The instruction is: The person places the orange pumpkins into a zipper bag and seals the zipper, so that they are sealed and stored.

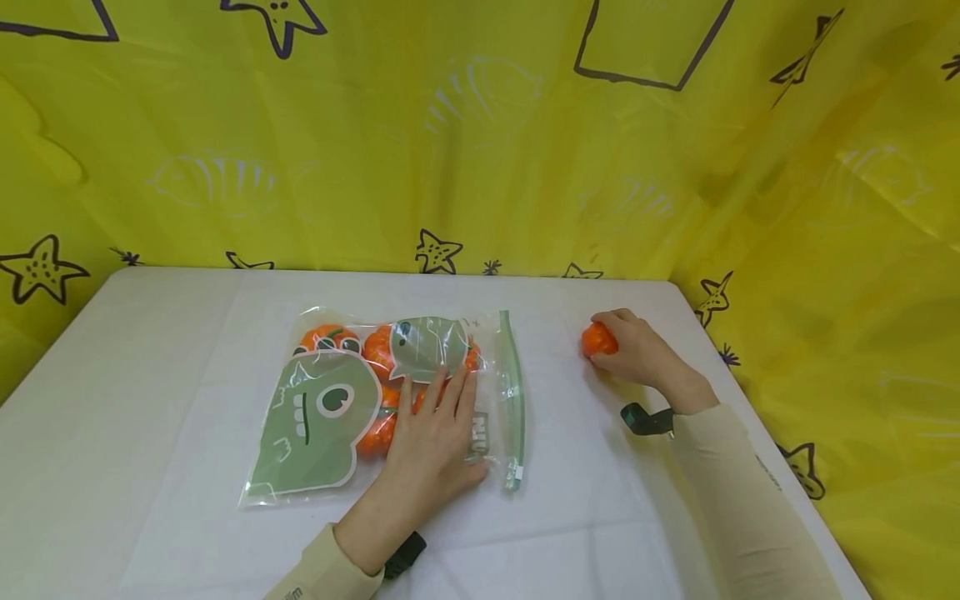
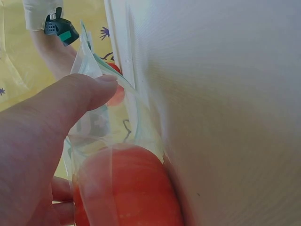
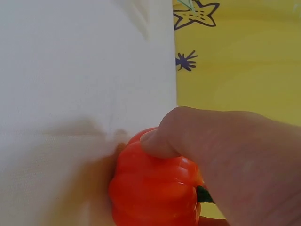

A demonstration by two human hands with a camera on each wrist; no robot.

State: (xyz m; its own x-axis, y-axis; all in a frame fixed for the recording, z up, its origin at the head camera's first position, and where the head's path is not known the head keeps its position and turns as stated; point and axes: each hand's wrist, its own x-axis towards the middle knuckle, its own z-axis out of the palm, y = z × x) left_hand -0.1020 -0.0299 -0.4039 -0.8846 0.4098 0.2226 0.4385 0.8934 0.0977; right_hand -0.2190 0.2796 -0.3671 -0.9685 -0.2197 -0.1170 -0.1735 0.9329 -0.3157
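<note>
A clear slider bag with green monster prints lies flat on the table, holding several orange toy pumpkins. My left hand rests on top of it, fingers fairly straight and spread across the plastic. In the left wrist view, one bagged pumpkin bulges under the film beside the thumb. Off to the right, my right hand grips a loose toy pumpkin between thumb and fingers. Close up, this pumpkin is ribbed and shiny with a dark green stem; most of the fingers are hidden behind it.
A white cloth covers the table. Yellow curtains with sea-creature drawings hang behind it and along its right side. The bag's green zip strip faces right, its white slider at the near end.
</note>
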